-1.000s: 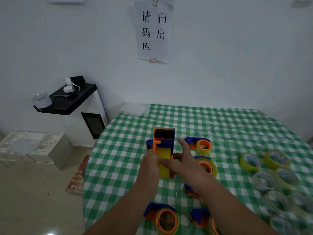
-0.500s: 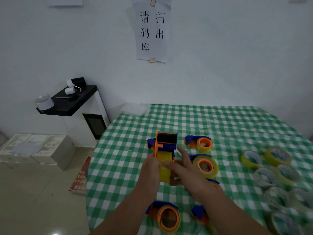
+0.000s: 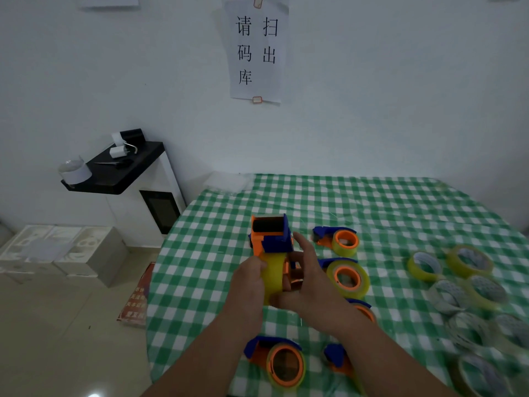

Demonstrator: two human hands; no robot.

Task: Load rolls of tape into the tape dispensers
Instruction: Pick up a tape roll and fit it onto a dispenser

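Tape dispenser (image 3: 270, 239) with yellow roll (image 3: 273, 275) is gripped in my left hand (image 3: 247, 285) and right hand (image 3: 307, 277), fingers curled round it; four loaded dispensers (image 3: 342, 277) lie nearby, loose rolls (image 3: 469, 260) remain.

hands: two, left hand (image 3: 248, 282), right hand (image 3: 309, 282) | orange-and-blue plastic tape dispensers (image 3: 336, 240): six, one held, five lying on table | loose yellowish clear tape rolls (image 3: 425, 266): about eight, right-edge ones blurred | printed paper wall signs (image 3: 256, 50): one

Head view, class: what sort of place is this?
Probably a small packing or stockroom: loose tape rolls beside loaded dispensers on a checked table, and a printed scan notice on the wall.
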